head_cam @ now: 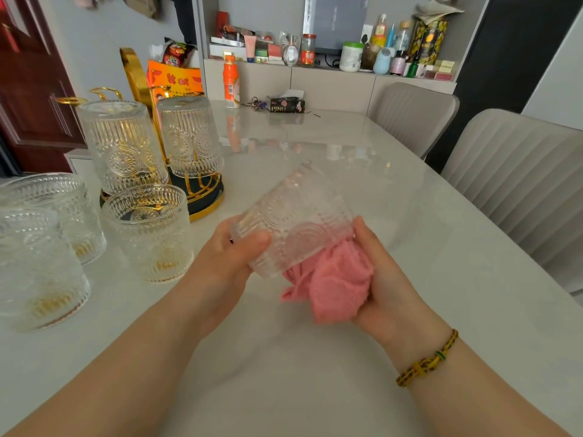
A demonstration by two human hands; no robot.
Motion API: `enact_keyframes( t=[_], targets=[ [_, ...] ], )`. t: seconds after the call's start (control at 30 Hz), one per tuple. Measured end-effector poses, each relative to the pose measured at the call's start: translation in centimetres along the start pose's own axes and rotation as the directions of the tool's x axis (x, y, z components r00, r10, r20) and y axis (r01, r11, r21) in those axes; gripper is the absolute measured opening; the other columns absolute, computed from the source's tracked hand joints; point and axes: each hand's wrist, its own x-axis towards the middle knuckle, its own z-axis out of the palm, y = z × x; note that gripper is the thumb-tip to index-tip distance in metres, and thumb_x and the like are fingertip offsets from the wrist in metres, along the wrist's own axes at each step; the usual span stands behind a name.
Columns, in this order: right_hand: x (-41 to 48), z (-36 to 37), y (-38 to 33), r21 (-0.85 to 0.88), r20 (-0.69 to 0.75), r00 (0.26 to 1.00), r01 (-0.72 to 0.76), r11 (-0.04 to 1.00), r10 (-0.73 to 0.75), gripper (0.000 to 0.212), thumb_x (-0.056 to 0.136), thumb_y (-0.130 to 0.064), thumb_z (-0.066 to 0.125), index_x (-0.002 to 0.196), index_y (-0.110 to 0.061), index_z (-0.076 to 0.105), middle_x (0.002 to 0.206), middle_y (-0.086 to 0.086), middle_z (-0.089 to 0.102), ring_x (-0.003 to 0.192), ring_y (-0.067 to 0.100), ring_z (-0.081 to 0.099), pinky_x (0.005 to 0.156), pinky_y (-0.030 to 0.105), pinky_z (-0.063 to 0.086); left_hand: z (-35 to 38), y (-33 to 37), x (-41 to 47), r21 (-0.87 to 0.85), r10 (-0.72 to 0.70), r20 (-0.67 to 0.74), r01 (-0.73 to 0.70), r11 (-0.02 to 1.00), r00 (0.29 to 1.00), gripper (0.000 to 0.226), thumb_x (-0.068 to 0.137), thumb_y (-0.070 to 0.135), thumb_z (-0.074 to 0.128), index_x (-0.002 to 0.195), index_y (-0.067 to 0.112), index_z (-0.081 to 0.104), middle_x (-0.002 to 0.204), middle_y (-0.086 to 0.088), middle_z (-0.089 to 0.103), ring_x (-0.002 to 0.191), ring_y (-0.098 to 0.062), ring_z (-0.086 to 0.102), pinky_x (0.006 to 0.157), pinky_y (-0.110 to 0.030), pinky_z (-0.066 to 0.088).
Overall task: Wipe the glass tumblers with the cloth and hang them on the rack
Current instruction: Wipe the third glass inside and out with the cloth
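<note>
The glass tumbler [293, 222] is tilting above the table between my two hands, its ribbed, embossed wall catching the light. My left hand [230, 257] is gripping it. The thumb is curling across the near wall, while the other fingers are wrapping round the far side and showing only as a blur through the glass. My right hand [381, 279] is clutching a bunched pink cloth [334, 279], fingers curled round it and pressing it against the tumbler's lower edge. The fingertips are hiding behind the terry folds, and I cannot tell whether the cloth is reaching inside. A braided yellow bracelet [429, 361] is sitting on that wrist.

Left of my left fingers, a near upright tumbler [148, 231] is standing on the table. Farther out, a second upright tumbler [60, 212] and a third upright tumbler [34, 266] are being cut off by the frame edge. Beyond those fingers, a gold wire rack [135, 74] on a dark round base is carrying a left hung tumbler [121, 143] and a right hung tumbler [191, 134] upside down, which are partly hiding its prongs.

The table [315, 373] is a pale, glossy slab. It is mirroring an orange bottle [231, 82], a bunch of keys [256, 104] and a dark tissue pack [287, 104] far beyond my fingertips. A near grey ribbed chair [520, 171] and a far grey chair [413, 111] are standing right of my right hand. A cluttered shelf [331, 42] is running along the back wall, its labels too small to read, and a dark red door [28, 89] is showing far left.
</note>
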Motion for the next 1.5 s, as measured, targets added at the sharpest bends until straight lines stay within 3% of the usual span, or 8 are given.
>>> enact_keyframes(
  t=[0.17, 0.3, 0.5, 0.67, 0.87, 1.07, 1.2, 1.5],
  targets=[
    [-0.1, 0.5, -0.4, -0.1, -0.063, 0.972, 0.221, 0.97, -0.228, 0.022, 0.068, -0.027, 0.062, 0.077, -0.007, 0.061, 0.071, 0.008, 0.065, 0.062, 0.021, 0.065, 0.057, 0.036, 0.057, 0.0, -0.2, -0.2, 0.185, -0.062, -0.003, 0.062, 0.981, 0.998, 0.096, 0.032, 0.052, 0.083, 0.119, 0.032, 0.052, 0.113, 0.007, 0.068, 0.108, -0.013, 0.063, 0.093, -0.033, 0.045],
    [-0.3, 0.3, -0.4, -0.466, -0.065, 0.886, 0.38, 0.799, -0.459, 0.026, 0.074, 0.005, 0.065, 0.082, -0.015, 0.051, 0.076, -0.004, 0.061, 0.064, 0.006, 0.058, 0.059, 0.017, 0.049, 0.1, -0.1, -0.4, 0.222, -0.084, -0.008, 0.083, 0.971, 0.996, 0.072, 0.039, 0.042, 0.074, 0.108, 0.03, 0.057, 0.104, 0.007, 0.072, 0.098, -0.013, 0.067, 0.082, -0.03, 0.051],
    [-0.2, 0.6, 0.3, -0.671, -0.022, 0.89, 0.324, 0.667, -0.455, 0.04, 0.08, 0.014, 0.053, 0.101, -0.02, 0.055, 0.085, -0.003, 0.061, 0.069, 0.002, 0.059, 0.066, 0.014, 0.049, 0.4, 0.5, 0.0, -0.061, 0.083, -0.137, -0.092, 0.994, 0.987, 0.068, 0.043, 0.03, 0.071, 0.107, 0.013, 0.058, 0.089, 0.008, 0.074, 0.089, -0.01, 0.069, 0.074, -0.023, 0.056],
    [-0.2, 1.3, 1.6, -0.626, -0.027, 0.956, 0.211, 0.75, -0.292, 0.033, 0.08, 0.012, 0.051, 0.094, -0.014, 0.065, 0.094, 0.01, 0.068, 0.089, 0.026, 0.064, 0.083, 0.037, 0.052, 0.5, 1.3, -0.1, -0.057, 0.143, -0.202, -0.157, 0.986, 0.969, 0.106, 0.036, 0.043, 0.08, 0.13, 0.01, 0.045, 0.097, 0.016, 0.07, 0.099, 0.001, 0.063, 0.08, -0.014, 0.048],
    [-0.1, 1.5, 2.3, -0.849, -0.088, 0.943, 0.097, 0.519, -0.32, 0.019, 0.089, -0.006, 0.046, 0.08, -0.023, 0.049, 0.08, -0.006, 0.056, 0.073, 0.007, 0.053, 0.068, 0.02, 0.042, 1.3, 0.0, -0.1, 0.028, 0.138, -0.186, -0.135, 0.99, 0.973, 0.089, 0.036, 0.062, 0.081, 0.113, 0.024, 0.056, 0.106, 0.007, 0.069, 0.108, -0.012, 0.062, 0.086, -0.023, 0.049],
    [-0.4, 1.8, 1.5, -0.271, -0.221, 0.951, 0.153, 0.95, -0.217, 0.007, 0.089, -0.011, 0.05, 0.094, -0.009, 0.055, 0.083, 0.012, 0.065, 0.075, 0.022, 0.06, 0.071, 0.034, 0.051, 1.3, -0.1, 0.1, 0.127, 0.184, -0.226, -0.158, 0.979, 0.957, 0.087, 0.04, 0.045, 0.08, 0.117, 0.014, 0.052, 0.097, 0.009, 0.07, 0.094, -0.007, 0.066, 0.073, -0.02, 0.052],
    [-0.8, 2.5, 2.4, -0.207, -0.012, 0.988, 0.149, 0.967, -0.155, 0.046, 0.069, -0.011, 0.069, 0.113, -0.003, 0.056, 0.109, 0.019, 0.065, 0.096, 0.028, 0.064, 0.085, 0.041, 0.053, 1.7, -0.5, -0.3, 0.181, 0.193, -0.226, -0.153, 0.971, 0.955, 0.095, 0.043, 0.041, 0.074, 0.124, 0.002, 0.044, 0.107, -0.008, 0.067, 0.09, -0.017, 0.068, 0.063, -0.022, 0.054],
    [-1.4, 2.1, 2.0, -0.457, -0.077, 0.984, 0.107, 0.883, -0.159, 0.025, 0.063, -0.002, 0.051, 0.084, 0.009, 0.06, 0.078, 0.02, 0.059, 0.072, 0.028, 0.056, 0.065, 0.042, 0.053, 1.0, -0.5, 0.2, 0.234, 0.207, -0.292, -0.141, 0.962, 0.934, 0.087, 0.05, 0.027, 0.077, 0.127, 0.007, 0.041, 0.11, -0.005, 0.064, 0.093, -0.005, 0.066, 0.071, -0.014, 0.052]
  ],
)
